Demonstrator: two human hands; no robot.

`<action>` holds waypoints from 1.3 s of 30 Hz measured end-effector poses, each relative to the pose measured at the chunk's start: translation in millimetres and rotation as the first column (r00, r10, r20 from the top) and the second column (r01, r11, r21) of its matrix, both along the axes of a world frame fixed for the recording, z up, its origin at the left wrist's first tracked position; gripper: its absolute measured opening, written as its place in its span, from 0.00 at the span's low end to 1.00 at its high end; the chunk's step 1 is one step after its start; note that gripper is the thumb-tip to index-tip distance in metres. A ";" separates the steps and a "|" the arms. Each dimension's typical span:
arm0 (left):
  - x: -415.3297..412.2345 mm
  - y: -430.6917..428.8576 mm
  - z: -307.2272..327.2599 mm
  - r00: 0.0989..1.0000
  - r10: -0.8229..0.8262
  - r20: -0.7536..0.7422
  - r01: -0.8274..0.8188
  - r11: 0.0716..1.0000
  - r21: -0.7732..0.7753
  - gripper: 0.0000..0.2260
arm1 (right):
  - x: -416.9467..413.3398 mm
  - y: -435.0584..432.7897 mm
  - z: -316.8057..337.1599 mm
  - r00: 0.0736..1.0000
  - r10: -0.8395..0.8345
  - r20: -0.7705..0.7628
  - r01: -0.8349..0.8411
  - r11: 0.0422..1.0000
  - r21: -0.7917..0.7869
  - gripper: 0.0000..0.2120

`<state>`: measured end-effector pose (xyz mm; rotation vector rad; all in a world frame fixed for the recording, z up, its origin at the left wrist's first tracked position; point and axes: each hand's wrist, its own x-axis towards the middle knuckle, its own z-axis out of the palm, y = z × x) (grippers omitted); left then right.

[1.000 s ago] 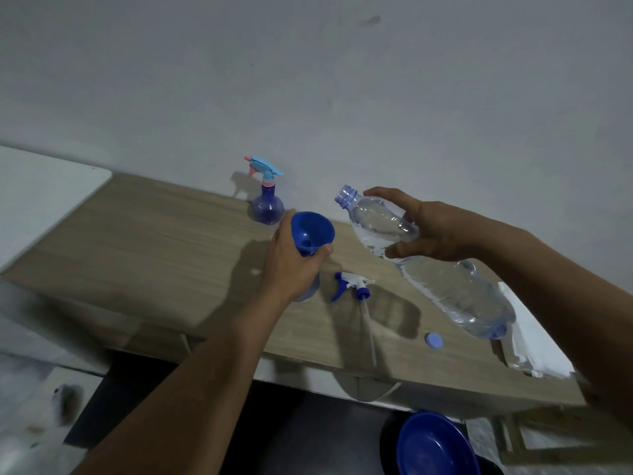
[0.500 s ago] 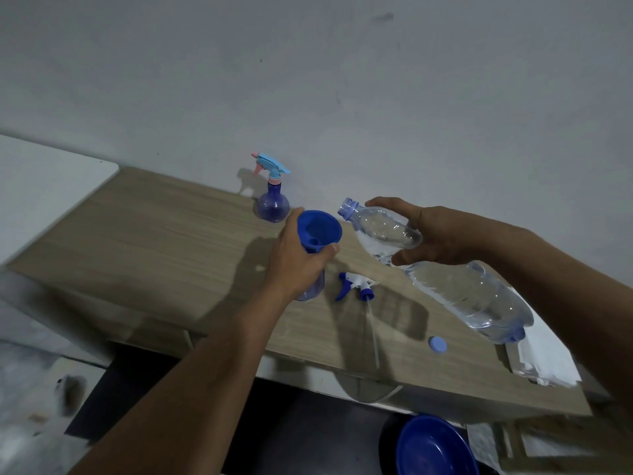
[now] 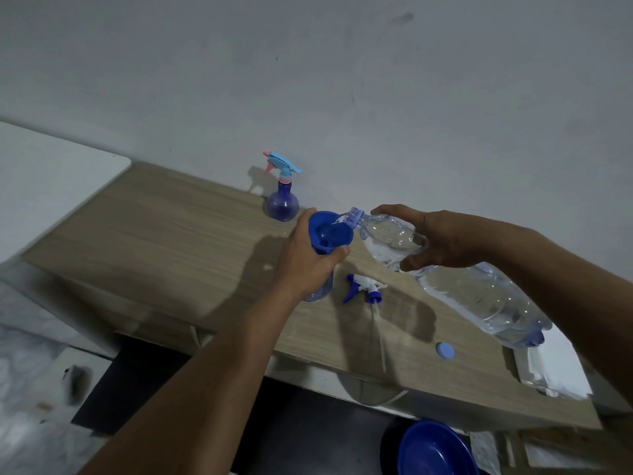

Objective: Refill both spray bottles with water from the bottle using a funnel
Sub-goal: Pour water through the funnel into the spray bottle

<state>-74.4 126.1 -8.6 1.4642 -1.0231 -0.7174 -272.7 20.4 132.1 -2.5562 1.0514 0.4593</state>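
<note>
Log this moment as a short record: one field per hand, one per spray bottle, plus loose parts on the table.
left hand: grips blue funnel seated in open spray bottle
right hand: holds water bottle tilted, mouth at funnel rim
second spray bottle: upright by wall, trigger head on
loose parts: spray head with tube, bottle cap, both on wooden table
below table: blue bowl
</note>
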 end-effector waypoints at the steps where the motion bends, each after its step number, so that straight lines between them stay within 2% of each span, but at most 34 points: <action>1: 0.4 -0.4 -0.4 1.000 0.001 0.000 -0.001 1.000 -0.003 0.31 | 0.6 -0.6 -0.7 1.000 0.005 -0.005 -0.005 1.000 0.001 0.46; 8: 0.8 -1.4 -2.7 1.000 0.004 0.017 -0.004 1.000 0.007 0.34 | 3.0 -1.1 0.1 1.000 -0.006 -0.011 0.006 1.000 0.006 0.46; 22: -0.2 1.9 2.4 1.000 0.006 0.012 -0.006 1.000 0.004 0.31 | -0.8 -4.1 -2.8 1.000 0.008 -0.028 -0.008 1.000 -0.016 0.46; 28: -1.7 2.5 3.2 1.000 0.020 0.010 -0.020 0.999 0.033 0.36 | -2.9 -9.3 -8.8 0.999 0.030 -0.030 -0.031 0.999 -0.035 0.47; 30: -2.2 3.5 4.3 1.000 0.021 0.012 -0.021 1.000 0.021 0.35 | -3.5 -10.0 -10.1 0.999 0.040 -0.033 -0.041 0.998 -0.041 0.46; 35: -3.6 6.0 8.1 1.000 0.010 0.007 -0.009 1.000 -0.025 0.26 | -7.5 -10.8 -13.4 0.998 0.046 0.053 -0.043 0.997 -0.059 0.46; 39: -5.3 6.3 8.0 1.000 0.022 0.012 -0.022 0.999 -0.027 0.26 | -11.1 -10.8 -23.6 0.978 0.070 0.196 -0.062 0.997 -0.045 0.46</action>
